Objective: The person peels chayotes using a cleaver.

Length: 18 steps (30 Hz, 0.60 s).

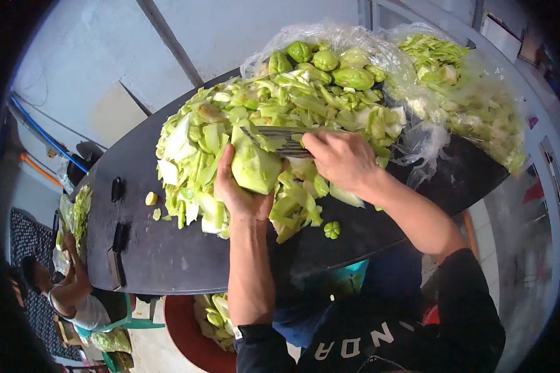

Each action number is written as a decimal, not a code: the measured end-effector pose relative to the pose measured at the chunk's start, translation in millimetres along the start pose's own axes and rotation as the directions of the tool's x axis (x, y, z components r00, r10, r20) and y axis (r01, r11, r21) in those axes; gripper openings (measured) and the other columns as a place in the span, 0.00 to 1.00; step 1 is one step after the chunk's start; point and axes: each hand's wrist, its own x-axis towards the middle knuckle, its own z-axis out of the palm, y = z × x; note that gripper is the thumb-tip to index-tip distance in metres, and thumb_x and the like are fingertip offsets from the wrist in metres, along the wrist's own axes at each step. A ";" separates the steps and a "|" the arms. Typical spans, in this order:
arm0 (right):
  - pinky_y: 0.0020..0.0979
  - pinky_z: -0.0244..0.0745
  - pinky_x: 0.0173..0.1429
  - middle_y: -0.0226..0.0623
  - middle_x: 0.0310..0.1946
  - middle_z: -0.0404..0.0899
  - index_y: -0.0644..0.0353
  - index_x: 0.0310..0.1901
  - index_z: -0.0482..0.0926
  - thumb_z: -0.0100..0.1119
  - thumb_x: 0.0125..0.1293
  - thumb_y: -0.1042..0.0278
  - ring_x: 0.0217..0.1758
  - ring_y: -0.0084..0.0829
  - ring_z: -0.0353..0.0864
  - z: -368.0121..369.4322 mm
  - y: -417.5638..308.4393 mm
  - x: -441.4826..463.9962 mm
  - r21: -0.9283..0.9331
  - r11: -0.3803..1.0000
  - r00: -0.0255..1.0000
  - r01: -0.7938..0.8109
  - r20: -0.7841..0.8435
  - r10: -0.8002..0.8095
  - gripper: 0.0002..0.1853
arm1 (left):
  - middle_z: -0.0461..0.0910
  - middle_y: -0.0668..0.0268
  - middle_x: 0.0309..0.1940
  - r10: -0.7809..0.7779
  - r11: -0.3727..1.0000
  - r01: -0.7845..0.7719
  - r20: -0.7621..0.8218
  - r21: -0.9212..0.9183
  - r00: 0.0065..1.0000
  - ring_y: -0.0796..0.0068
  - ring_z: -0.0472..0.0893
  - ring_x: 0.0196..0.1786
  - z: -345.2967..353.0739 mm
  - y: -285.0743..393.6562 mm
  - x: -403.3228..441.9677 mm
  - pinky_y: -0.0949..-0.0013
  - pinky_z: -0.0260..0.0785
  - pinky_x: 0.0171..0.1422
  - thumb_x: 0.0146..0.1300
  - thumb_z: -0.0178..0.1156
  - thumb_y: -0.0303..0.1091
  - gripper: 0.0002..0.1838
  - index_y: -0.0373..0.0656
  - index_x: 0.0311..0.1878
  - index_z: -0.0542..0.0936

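My left hand [239,196] is wrapped around a mostly peeled, pale green chayote [255,168] from below and the left side. In my right hand [345,160] is a dark-bladed knife [286,140], its handle hidden by my fingers. The blade lies across the top of the chayote, with a strip of green peel on it. Around and behind both hands spreads a big heap of chayote peels [208,140]. Whole unpeeled chayotes [353,79] sit behind the heap, on and beside clear plastic [261,62].
Everything rests on a dark oval table [180,264]. A small green chayote piece [331,230] lies near its front edge, two black objects [117,189] at left. Bagged green peelings [438,62] stand right. Below is a red tub [180,329]; another person [81,295] sits far left.
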 end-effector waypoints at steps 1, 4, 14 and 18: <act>0.40 0.75 0.27 0.36 0.24 0.76 0.58 0.34 0.73 0.60 0.50 0.78 0.25 0.41 0.80 -5.0 -3.2 -0.8 0.026 0.999 0.999 0.037 -0.002 -0.037 0.09 | 0.79 0.59 0.56 0.005 1.000 -0.005 -0.027 -0.017 1.000 0.58 0.79 0.57 3.7 -0.7 0.3 0.45 0.71 0.61 0.70 0.47 0.50 0.26 0.43 0.63 0.73; 0.41 0.75 0.27 0.37 0.24 0.76 0.58 0.34 0.73 0.58 0.52 0.77 0.26 0.42 0.80 -9.1 -8.1 0.8 0.094 0.988 0.992 0.120 -0.053 -0.115 0.07 | 0.79 0.57 0.54 0.004 0.998 0.000 0.076 -0.062 0.997 0.59 0.79 0.56 -1.2 -3.6 -0.4 0.48 0.73 0.59 0.69 0.50 0.47 0.25 0.42 0.62 0.73; 0.47 0.77 0.32 0.42 0.29 0.81 0.57 0.42 0.72 0.59 0.56 0.76 0.30 0.51 0.82 -3.5 20.5 -1.5 -0.038 0.987 0.978 -0.155 0.138 0.159 0.12 | 0.78 0.55 0.55 -0.085 0.964 0.076 -0.026 -0.254 0.996 0.58 0.78 0.58 -0.4 -2.1 4.9 0.45 0.68 0.64 0.71 0.47 0.47 0.24 0.41 0.62 0.73; 0.34 0.74 0.24 0.34 0.22 0.73 0.60 0.36 0.76 0.61 0.50 0.76 0.22 0.35 0.78 -12.4 -15.0 -0.7 0.030 0.962 0.954 0.272 -0.138 -0.266 0.09 | 0.80 0.58 0.53 -0.041 0.977 0.008 -0.153 -0.211 0.987 0.62 0.79 0.54 -6.3 -5.9 4.0 0.55 0.70 0.63 0.69 0.51 0.47 0.23 0.41 0.58 0.75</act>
